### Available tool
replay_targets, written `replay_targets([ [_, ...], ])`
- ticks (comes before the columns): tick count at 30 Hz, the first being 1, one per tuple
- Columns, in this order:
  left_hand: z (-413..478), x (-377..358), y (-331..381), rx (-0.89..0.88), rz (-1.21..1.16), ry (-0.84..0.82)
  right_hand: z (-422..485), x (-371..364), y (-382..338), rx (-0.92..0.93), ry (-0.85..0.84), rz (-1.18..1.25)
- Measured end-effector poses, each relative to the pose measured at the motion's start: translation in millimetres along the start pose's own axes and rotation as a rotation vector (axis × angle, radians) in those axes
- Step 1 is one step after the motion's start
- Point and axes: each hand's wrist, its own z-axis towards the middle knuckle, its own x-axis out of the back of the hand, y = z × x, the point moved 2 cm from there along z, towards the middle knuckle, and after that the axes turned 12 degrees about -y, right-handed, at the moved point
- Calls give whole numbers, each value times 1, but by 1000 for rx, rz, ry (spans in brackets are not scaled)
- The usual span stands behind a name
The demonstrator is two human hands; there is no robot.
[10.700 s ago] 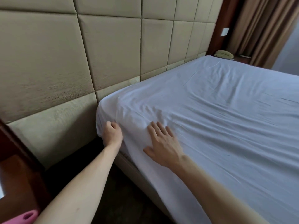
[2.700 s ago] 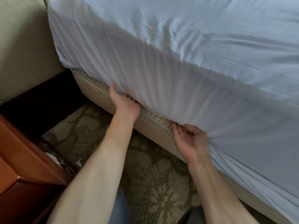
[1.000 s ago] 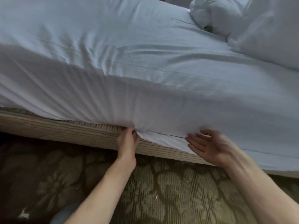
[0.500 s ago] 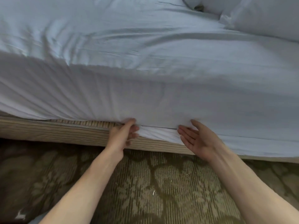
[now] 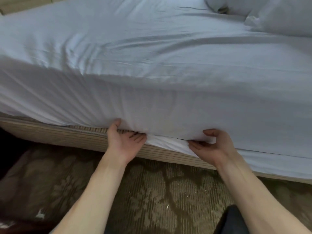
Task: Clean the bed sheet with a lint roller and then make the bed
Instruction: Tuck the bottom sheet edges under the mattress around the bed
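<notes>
A white bed sheet point(image 5: 152, 65) covers the mattress and hangs down its near side. My left hand point(image 5: 124, 141) is palm up at the sheet's lower edge, thumb against the mattress side, fingers curled under the fold. My right hand point(image 5: 212, 146) pinches the loose hanging edge of the sheet about a hand's width to the right. Between my hands a flap of sheet point(image 5: 167, 142) droops over the striped bed base point(image 5: 67, 135). No lint roller is in view.
White pillows or bunched bedding point(image 5: 270, 14) lie at the bed's far right corner. Patterned brown carpet point(image 5: 152, 200) lies under my arms. A strip of padded headboard point(image 5: 25, 4) shows at the top left. To the right the sheet edge hangs loose over the base.
Both hands have closed in on the sheet's lower edge: the right hand went from open and flat to pinching the fabric, and the left hand turned palm up under the fold.
</notes>
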Motion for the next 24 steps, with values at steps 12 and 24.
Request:
replay_targets([
  [12,12,-8,-37,-182,-153,-180,-6,2,7,111,-107,92],
  [24,-1,3,-22,-67,63,32,4,-1,0,79,-128,140],
])
